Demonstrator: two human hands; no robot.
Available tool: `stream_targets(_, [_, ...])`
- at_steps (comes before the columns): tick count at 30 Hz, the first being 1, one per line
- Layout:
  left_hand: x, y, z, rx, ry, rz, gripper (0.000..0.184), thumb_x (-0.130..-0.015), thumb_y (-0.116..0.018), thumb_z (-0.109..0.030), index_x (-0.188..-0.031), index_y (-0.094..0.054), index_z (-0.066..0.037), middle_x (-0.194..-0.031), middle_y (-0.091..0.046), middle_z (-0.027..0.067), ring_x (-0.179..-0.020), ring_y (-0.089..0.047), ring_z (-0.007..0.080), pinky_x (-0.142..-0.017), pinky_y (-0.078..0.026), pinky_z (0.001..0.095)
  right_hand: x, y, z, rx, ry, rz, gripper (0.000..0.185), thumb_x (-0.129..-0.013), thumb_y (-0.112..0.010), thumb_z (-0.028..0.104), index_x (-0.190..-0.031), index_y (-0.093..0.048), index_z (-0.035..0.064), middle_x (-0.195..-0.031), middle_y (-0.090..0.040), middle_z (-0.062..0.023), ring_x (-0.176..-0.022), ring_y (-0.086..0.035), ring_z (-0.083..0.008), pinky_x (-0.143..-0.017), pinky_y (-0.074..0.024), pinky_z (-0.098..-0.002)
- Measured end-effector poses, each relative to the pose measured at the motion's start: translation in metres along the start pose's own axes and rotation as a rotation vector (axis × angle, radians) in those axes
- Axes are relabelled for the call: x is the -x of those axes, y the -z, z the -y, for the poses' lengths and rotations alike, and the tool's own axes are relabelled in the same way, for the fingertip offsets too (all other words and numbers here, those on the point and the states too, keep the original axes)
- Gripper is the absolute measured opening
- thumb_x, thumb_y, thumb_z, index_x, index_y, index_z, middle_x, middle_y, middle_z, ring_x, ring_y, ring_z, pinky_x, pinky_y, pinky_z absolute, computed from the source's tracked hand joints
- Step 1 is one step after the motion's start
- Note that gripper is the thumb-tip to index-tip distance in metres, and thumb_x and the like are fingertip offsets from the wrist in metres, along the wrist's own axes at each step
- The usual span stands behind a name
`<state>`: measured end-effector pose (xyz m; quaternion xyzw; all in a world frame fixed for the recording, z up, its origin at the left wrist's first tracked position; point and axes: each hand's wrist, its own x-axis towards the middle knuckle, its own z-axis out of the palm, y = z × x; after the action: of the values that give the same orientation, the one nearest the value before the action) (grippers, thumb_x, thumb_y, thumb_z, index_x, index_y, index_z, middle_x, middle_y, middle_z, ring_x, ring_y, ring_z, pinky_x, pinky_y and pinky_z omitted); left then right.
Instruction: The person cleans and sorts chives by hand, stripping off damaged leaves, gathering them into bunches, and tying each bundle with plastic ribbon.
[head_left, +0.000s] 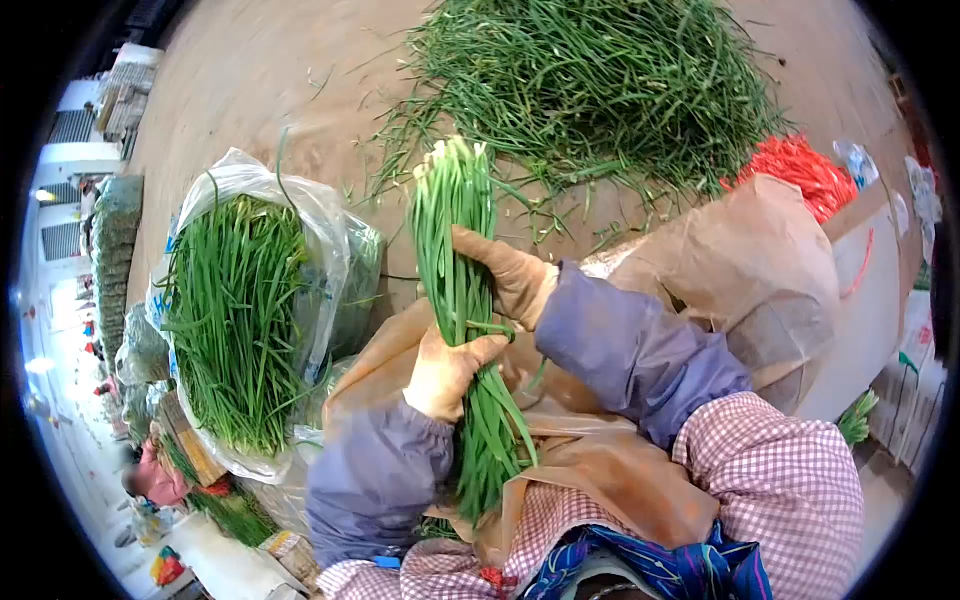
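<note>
1. Left hand [440, 375]: closed around the leafy bunch [445, 240] on its near part, thumb across the front.
2. Right hand [508, 278]: gripped the same bunch farther up, from the right side; the digits behind were hidden.
3. Bunch: held between both hands, pale ends far, leafy ends near, hanging over the brown plastic sheet [620, 465]. A green strand [490, 328] crossed it between the hands. Couldn't tell if it was knotted.
4. Step, my read: steadying and gathering the stems around that strand. Any next move called for a firm left-hand hold, pale ends level and the strand kept from slipping.
5. Left of the hands: an open clear bag [345, 225] with greens [235, 320] packed in it, stems lined up.
6. Far side: a big loose pile of greens [590, 80] on the floor [225, 100], strands scattered along its near edge.
7. Right of the pile: red strips [800, 175] in a heap, near the crumpled brown covering [735, 240].
8. Far left: a co-worker [162, 475] in pink, well apart from both hands.
</note>
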<state>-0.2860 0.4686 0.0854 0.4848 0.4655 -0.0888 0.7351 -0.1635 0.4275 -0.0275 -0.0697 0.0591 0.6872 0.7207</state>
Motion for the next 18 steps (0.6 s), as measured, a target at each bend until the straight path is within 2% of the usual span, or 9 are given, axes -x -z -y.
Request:
stream_targets(3, [-0.009,-0.003,-0.011,-0.115,0.209,0.029,0.02,-0.08,-0.071,-0.003,-0.098,-0.061,-0.003,-0.075,-0.061,0.0043,-0.059,-0.06,0.0159,-0.052,-0.052,0.0296,0.005,0.011,-0.009,0.048,0.049,-0.276,0.039,-0.083,-0.076,0.036,-0.104,-0.064,0.0061,-0.096,-0.068,-0.0121,-0.089,-0.069,-0.0254,-0.079,-0.0593,-0.0422])
stream_targets(4, [-0.013,-0.002,-0.014,-0.119,0.275,0.034,0.02,-0.08,-0.072,-0.004,-0.097,-0.062,-0.003,-0.075,-0.061,0.0046,-0.059,-0.061,0.0165,-0.052,-0.053,0.0304,0.014,0.007,-0.012,-0.011,0.086,-0.318,0.041,-0.078,-0.08,0.039,-0.099,-0.064,0.0066,-0.091,-0.068,-0.0117,-0.083,-0.068,-0.0257,-0.075,-0.0592,-0.0424])
stream_targets(7, [-0.03,-0.008,-0.03,-0.225,0.441,0.058,0.02,-0.081,-0.073,-0.007,-0.097,-0.064,-0.001,-0.077,-0.066,0.0087,-0.063,-0.065,0.0196,-0.055,-0.057,0.0345,0.014,0.037,-0.023,-0.209,0.0,-0.459,0.041,-0.077,-0.081,0.039,-0.097,-0.064,0.0072,-0.091,-0.068,-0.012,-0.081,-0.068,-0.026,-0.072,-0.0586,-0.0426])
stream_targets(9, [-0.053,-0.006,-0.03,-0.284,0.479,0.149,0.02,-0.081,-0.072,-0.007,-0.1,-0.065,-0.001,-0.08,-0.068,0.0108,-0.065,-0.067,0.0205,-0.056,-0.058,0.0352,0.009,0.061,-0.036,-0.227,0.122,-0.533,0.042,-0.08,-0.076,0.045,-0.101,-0.065,0.0104,-0.096,-0.069,-0.0101,-0.089,-0.065,-0.0265,-0.078,-0.0551,-0.0437])
stream_targets(10, [-0.069,-0.006,-0.023,-0.276,0.493,0.093,0.024,-0.082,-0.072,-0.008,-0.103,-0.066,0.001,-0.083,-0.07,0.0124,-0.066,-0.068,0.0221,-0.059,-0.058,0.0358,0.006,0.078,-0.038,-0.213,0.141,-0.607,0.043,-0.082,-0.073,0.048,-0.104,-0.066,0.0114,-0.098,-0.069,-0.0091,-0.092,-0.064,-0.0264,-0.081,-0.0537,-0.0435])
stream_targets(13, [-0.149,0.011,0.017,-0.256,0.786,0.15,0.036,-0.08,-0.075,-0.01,-0.113,-0.063,-0.002,-0.087,-0.071,0.0105,-0.07,-0.069,0.0233,-0.064,-0.06,0.0367,0.001,0.125,-0.036,-0.149,0.048,-0.819,0.047,-0.085,-0.068,0.052,-0.11,-0.067,0.0128,-0.103,-0.07,-0.0073,-0.096,-0.063,-0.0255,-0.085,-0.0515,-0.0424])
stream_targets(15, [-0.167,0.01,0.038,-0.212,0.74,0.192,0.044,-0.08,-0.076,-0.01,-0.12,-0.059,-0.005,-0.092,-0.07,0.0108,-0.072,-0.07,0.024,-0.065,-0.06,0.0381,-0.003,0.154,-0.026,-0.1,-0.121,-0.946,0.049,-0.085,-0.068,0.052,-0.113,-0.067,0.0114,-0.103,-0.07,-0.0076,-0.092,-0.064,-0.0244,-0.083,-0.0523,-0.0408])
stream_targets(16, [-0.171,0.007,0.043,-0.186,0.715,0.207,0.049,-0.079,-0.077,-0.01,-0.123,-0.057,-0.007,-0.095,-0.07,0.0109,-0.073,-0.07,0.0244,-0.065,-0.06,0.0387,-0.006,0.164,-0.03,0.008,-0.015,-0.887,0.05,-0.085,-0.068,0.051,-0.112,-0.067,0.0091,-0.102,-0.071,-0.0077,-0.084,-0.066,-0.024,-0.079,-0.054,-0.0387])
stream_targets(18, [-0.164,0.005,0.044,-0.179,0.708,0.159,0.054,-0.078,-0.078,-0.009,-0.127,-0.053,-0.009,-0.099,-0.069,0.011,-0.076,-0.07,0.0257,-0.065,-0.061,0.0398,-0.013,0.175,-0.029,0.067,-0.033,-1.025,0.048,-0.086,-0.068,0.048,-0.112,-0.067,0.0075,-0.101,-0.071,-0.0076,-0.08,-0.067,-0.0234,-0.075,-0.0549,-0.0385])
